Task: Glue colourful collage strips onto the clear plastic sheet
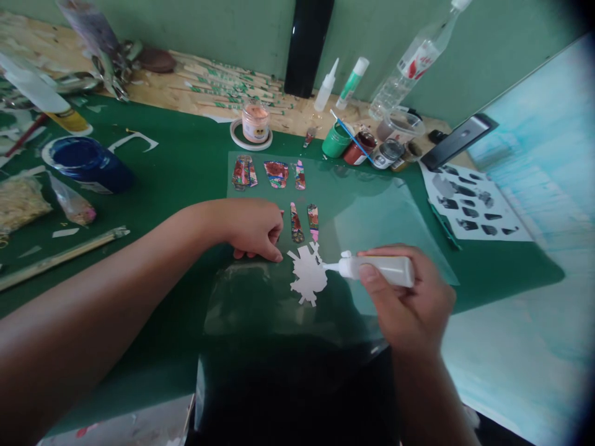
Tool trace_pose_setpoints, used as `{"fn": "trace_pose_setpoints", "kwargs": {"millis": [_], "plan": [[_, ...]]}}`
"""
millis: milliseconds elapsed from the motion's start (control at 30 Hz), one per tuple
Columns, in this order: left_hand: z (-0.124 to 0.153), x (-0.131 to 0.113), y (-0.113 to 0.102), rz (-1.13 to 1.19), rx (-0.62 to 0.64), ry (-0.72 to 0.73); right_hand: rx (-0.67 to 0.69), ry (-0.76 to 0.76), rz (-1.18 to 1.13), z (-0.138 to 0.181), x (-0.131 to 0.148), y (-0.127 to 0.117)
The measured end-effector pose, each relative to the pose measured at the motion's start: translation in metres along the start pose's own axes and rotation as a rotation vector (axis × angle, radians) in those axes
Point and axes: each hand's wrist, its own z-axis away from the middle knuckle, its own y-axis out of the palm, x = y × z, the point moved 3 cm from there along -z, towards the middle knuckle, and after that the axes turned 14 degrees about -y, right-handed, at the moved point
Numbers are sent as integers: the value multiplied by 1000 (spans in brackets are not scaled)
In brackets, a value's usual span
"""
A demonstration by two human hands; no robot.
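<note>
A small white glue bottle [383,271] lies tilted on its side in my right hand [413,297], fingers wrapped round it and thumb along its near side. Its narrow nozzle points left and meets the right edge of a white paper cutout [307,275] with jagged, strip-like edges. Just left of the cutout, my left hand [258,232] rests on the clear plastic sheet [260,297], fingers curled under and thumb towards the paper; nothing shows in it. Beyond the cutout lie two slim patterned pieces [296,223], with several similar patterned pieces [276,173] farther back.
Paint jars [337,139], a peach-coloured jar [255,121] and a plastic bottle [409,62] line the back. At right, a phone-like device [460,142] stands by a printed sheet [483,210]. A blue paint jar [88,164] and a stick [65,257] are at left.
</note>
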Motion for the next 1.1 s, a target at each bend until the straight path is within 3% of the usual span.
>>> {"fn": "trace_pose_setpoints", "kwargs": {"millis": [133,233,400,633,933,1100], "plan": [[0,0,0,4,-4,24,-229,196,-252,11,-20,-2],[0,0,0,8,1,22,-321,310,-526,22,-40,2],[1,0,0,-2,4,15,-369,450,-789,33,-53,10],[1,0,0,22,29,-4,-305,586,-777,35,-38,14],[4,1,1,71,20,10,-283,478,-791,34,-33,-2],[4,0,1,103,22,9,-452,411,-773,6,-64,-32]]}}
